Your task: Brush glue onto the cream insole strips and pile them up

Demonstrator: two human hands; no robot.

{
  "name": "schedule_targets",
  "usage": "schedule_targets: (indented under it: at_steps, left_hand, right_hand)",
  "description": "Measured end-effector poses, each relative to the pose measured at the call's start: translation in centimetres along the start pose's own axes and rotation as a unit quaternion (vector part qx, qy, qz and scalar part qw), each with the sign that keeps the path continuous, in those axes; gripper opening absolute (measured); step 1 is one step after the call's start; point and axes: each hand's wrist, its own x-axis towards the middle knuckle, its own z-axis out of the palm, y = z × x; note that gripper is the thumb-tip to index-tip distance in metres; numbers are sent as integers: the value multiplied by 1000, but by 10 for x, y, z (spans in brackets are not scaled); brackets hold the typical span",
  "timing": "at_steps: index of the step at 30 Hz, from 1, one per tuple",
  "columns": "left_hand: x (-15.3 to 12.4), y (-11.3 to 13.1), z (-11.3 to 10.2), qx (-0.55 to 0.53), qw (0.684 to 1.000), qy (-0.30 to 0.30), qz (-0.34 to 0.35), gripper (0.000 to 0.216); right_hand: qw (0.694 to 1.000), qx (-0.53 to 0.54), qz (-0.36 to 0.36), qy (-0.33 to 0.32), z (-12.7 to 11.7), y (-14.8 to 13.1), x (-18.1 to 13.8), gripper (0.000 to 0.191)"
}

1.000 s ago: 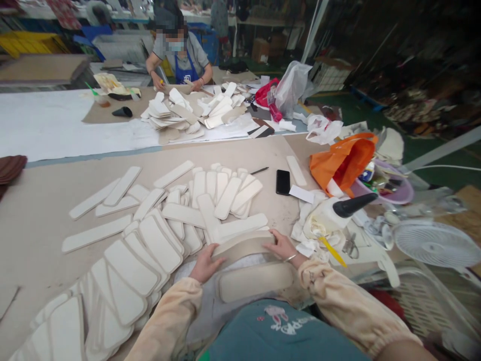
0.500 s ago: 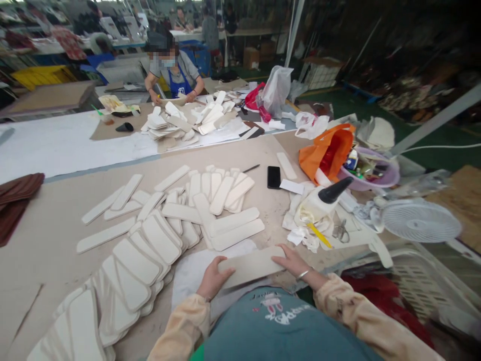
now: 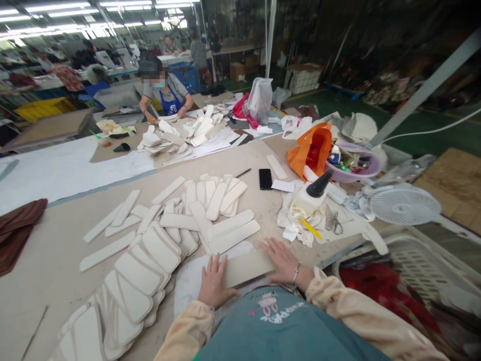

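Observation:
A long, pale strip-shaped piece lies in front of my apron at the table's near edge, over a white sheet. My left hand rests flat at its left end, fingers stretched forward. On the right end lies my right hand, its fingers spread and pointing up and left. Neither hand is closed round the strip. Just beyond are more pale strips, loosely overlapping. A long fanned row of wider pale pieces runs down to the lower left.
Right of the strips are a black phone, a dark-nozzled bottle, a yellow-handled tool, an orange bag and a white fan. Brown pieces lie far left. A co-worker sits across the table. A plastic crate stands lower right.
Both hands have gone from gripping the strip's ends to lying flat with fingers extended. The strip now lies lower, against the sheet. The camera view has tilted up slightly.

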Motion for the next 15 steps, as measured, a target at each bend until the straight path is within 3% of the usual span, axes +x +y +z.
schedule_targets:
  at_steps: [2, 5, 10, 15]
  left_hand:
    - [4, 2, 0, 26, 999, -41, 13, 107]
    - [10, 4, 1, 51, 995, -77, 23, 100]
    - [18, -2, 6, 64, 993, -81, 51, 82]
    - [19, -2, 9, 98, 991, -82, 50, 84]
  right_hand:
    - [999, -31, -19, -32, 3, -4, 7, 123]
    - [995, -77, -34, -44, 4, -8, 16, 112]
    - [993, -96, -58, -42, 1, -6, 23, 101]
    - [998, -22, -46, 28, -4, 2, 9, 107]
